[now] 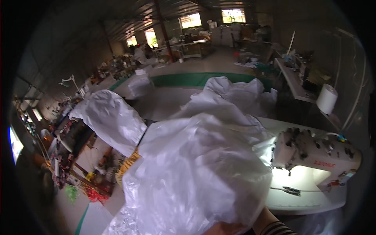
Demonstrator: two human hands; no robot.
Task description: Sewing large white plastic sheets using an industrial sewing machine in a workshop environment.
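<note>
A large, crumpled sheet of thin white, translucent plastic [196,168] fills the middle of the view, bulging up toward me. My right wrist [264,220], with a striped cuff below it, enters at the lower edge and goes behind the plastic, which hides the fingers. Another patch of skin shows at the bottom edge, partly covered; it may be my left hand, but I cannot make out its fingers. To the right stands a white sewing machine [313,152] with its lamp lit. On its bed lie small thread snips [291,190], apart from the plastic.
White material [231,90] also lies heaped beyond the sheet, and a white bag-like piece [111,117] hangs at the left. A white thread cone [327,98] stands behind the machine. Red netting [95,194] and green netting [71,193] lie at the lower left.
</note>
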